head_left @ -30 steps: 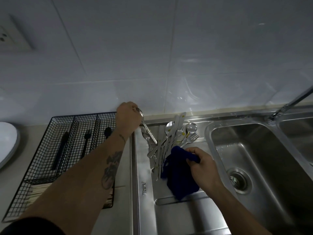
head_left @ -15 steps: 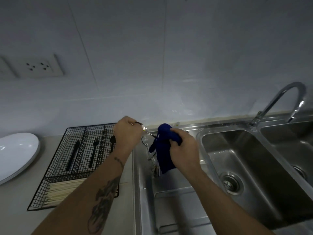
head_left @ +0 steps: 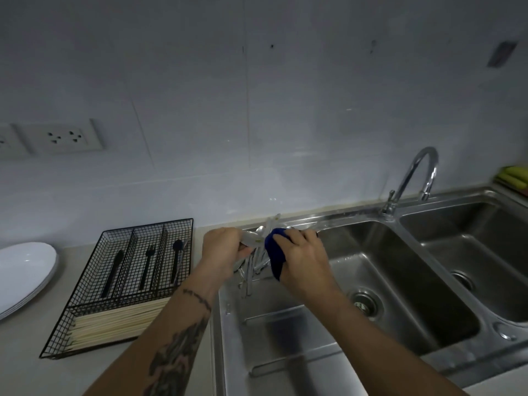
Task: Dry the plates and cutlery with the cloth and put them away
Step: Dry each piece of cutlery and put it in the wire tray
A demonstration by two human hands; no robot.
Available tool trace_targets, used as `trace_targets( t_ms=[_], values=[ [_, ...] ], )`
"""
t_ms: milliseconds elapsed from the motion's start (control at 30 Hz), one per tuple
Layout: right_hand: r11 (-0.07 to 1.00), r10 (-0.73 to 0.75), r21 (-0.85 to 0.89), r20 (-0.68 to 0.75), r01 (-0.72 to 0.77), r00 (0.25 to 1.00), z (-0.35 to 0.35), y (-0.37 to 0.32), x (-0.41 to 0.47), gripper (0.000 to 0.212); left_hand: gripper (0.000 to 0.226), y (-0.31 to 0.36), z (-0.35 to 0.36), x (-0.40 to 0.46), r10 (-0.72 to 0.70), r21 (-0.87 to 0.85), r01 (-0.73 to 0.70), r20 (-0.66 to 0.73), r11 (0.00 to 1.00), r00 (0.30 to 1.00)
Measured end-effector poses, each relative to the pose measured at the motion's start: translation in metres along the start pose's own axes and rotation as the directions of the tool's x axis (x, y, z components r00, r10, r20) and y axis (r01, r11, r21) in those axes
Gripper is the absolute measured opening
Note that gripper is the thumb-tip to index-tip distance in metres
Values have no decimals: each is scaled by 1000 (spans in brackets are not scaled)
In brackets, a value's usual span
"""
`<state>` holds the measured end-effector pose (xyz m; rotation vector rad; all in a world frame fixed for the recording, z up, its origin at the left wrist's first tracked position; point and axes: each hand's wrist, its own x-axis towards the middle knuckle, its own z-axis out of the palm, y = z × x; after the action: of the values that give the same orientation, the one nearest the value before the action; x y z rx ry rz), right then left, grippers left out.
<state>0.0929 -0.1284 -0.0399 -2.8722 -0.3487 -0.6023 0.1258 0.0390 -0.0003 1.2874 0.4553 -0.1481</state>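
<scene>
Nearest, two bare forearms reach forward over the counter (head_left: 34, 367) and the drainboard (head_left: 285, 338); the left one is tattooed. The left hand (head_left: 225, 252) curls round the handle of a spoon (head_left: 253, 238); the right hand (head_left: 300, 252) grips a blue cloth (head_left: 274, 252) bunched against the spoon's other end, so the two hands sit just beside each other above the drainboard. Below them, more cutlery (head_left: 248, 278) lies in a loose pile on the steel. To the left a black wire tray (head_left: 85, 295) holds dark cutlery in its compartments and pale chopsticks (head_left: 120, 321) across its near end; white plates (head_left: 25, 270) are stacked at the far left. To the right lie two basins (head_left: 405, 281); behind them stands the tap (head_left: 411, 178); beyond is the tiled wall (head_left: 257, 110) with a socket (head_left: 61, 137).
</scene>
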Motion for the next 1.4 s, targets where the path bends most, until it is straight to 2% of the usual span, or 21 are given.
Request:
trace_targets(
  t_ms=[67, 167, 233, 300, 367, 433, 500, 533, 600, 667, 767, 867, 1000, 1067, 1167, 1300, 1400],
  values=[
    [1000, 8, -13, -26, -8, 1000, -4, 11, 0, 51, 18, 3, 6, -10, -45, -49, 45, 6, 998, 999],
    [998, 66, 21, -82, -64, 994, -7, 33, -3, 40, 22, 1, 2, -13, -83, -17, 83, 40, 996, 996],
    [998, 59, -3, -86, -59, 995, -9, 37, -2, 41, 20, -3, 2, -15, -83, -1, 83, 38, 997, 996],
    [999, 45, -13, -110, -47, 993, -11, 36, 3, 38, 15, -4, 0, -14, -30, 40, 29, 25, 999, 999],
    [999, 48, -19, -141, -51, 989, -12, 37, 7, 31, 11, -2, -5, -12, 61, 169, -75, 86, 983, 994],
    [998, 55, -24, -152, -60, 987, -12, 40, 9, 26, 10, 0, -12, -9, 157, 361, -224, 207, 905, 966],
    [998, 49, -29, -147, -54, 988, -12, 40, 11, 26, 11, 2, -18, -6, 276, 552, -388, 278, 738, 920],
    [998, 43, -29, -147, -48, 988, -11, 39, 12, 27, 13, 2, -18, -5, 331, 613, -437, 285, 658, 900],
    [999, 36, -9, -178, -38, 983, -12, 31, 12, 35, 15, 2, -16, -3, 396, 633, -467, 263, 618, 880],
    [1000, 1, 28, -207, 5, 978, -10, 20, 8, 47, 16, 2, -13, -1, 376, 568, -424, 207, 706, 903],
    [996, -76, 30, -157, 82, 985, 2, 12, -8, 64, 18, 0, -10, 2, 236, 433, -271, 134, 860, 962],
    [998, -62, 17, -190, 66, 980, 13, 33, -16, 57, 18, -4, -12, 5, 72, 253, -96, 105, 963, 992],
    [998, 56, 9, -182, -55, 982, 13, 53, -20, 64, 12, -8, -14, 8, -75, 131, 68, 52, 989, 996],
    [1000, 11, -17, -152, -14, 988, 12, 41, -20, 62, 11, -9, -7, 6, -112, 105, 106, 55, 989, 992],
    [996, -83, -36, -103, 80, 991, 16, 32, -19, 56, 9, -9, 0, 5, -145, 78, 140, 57, 987, 988],
    [999, 42, 5, -149, -42, 988, 20, 56, -25, 60, 11, -4, -10, 7, -167, 55, 164, 49, 985, 985],
    [1000, 23, -14, -138, -26, 990, 15, 47, -24, 67, 14, -2, -13, 8, -179, 61, 175, 56, 983, 982]
  ],
)
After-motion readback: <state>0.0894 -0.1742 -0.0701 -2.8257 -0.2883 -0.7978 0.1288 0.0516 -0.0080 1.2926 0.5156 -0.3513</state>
